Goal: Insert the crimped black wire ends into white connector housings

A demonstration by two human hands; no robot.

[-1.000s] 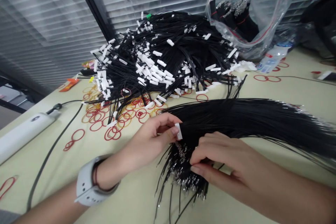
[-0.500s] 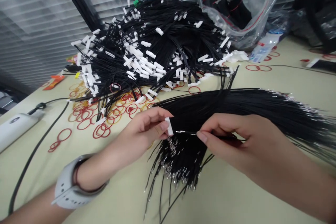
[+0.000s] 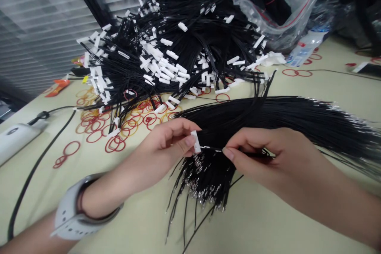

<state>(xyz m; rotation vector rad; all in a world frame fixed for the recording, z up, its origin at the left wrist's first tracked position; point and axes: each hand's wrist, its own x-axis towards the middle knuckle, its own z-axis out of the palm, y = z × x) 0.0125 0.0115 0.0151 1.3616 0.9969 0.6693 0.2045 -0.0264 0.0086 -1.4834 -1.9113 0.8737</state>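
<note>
My left hand (image 3: 171, 145) pinches a small white connector housing (image 3: 196, 143) between thumb and fingertips. Opposite it, my right hand (image 3: 268, 158) is closed on a thin black wire (image 3: 212, 149) whose metal-tipped end points left at the housing. The tip is at the housing's right face; whether it sits inside I cannot tell. Beneath both hands lies a bundle of loose black wires (image 3: 205, 174) with shiny crimped terminals at the near end. It stretches to the right as a thick band (image 3: 285, 115) with more metal tips.
A large pile of black cables with white connectors (image 3: 166, 63) stands at the back. Red and yellow rubber bands (image 3: 116, 143) lie scattered at left. A plastic bag of bundled wires (image 3: 268, 27), a bottle (image 3: 308, 49) and a white power strip (image 3: 20, 139) are around the table.
The view has shifted slightly. My left hand and the connector housing appear a little further right, closer to my right hand. Both hands keep their grips.
</note>
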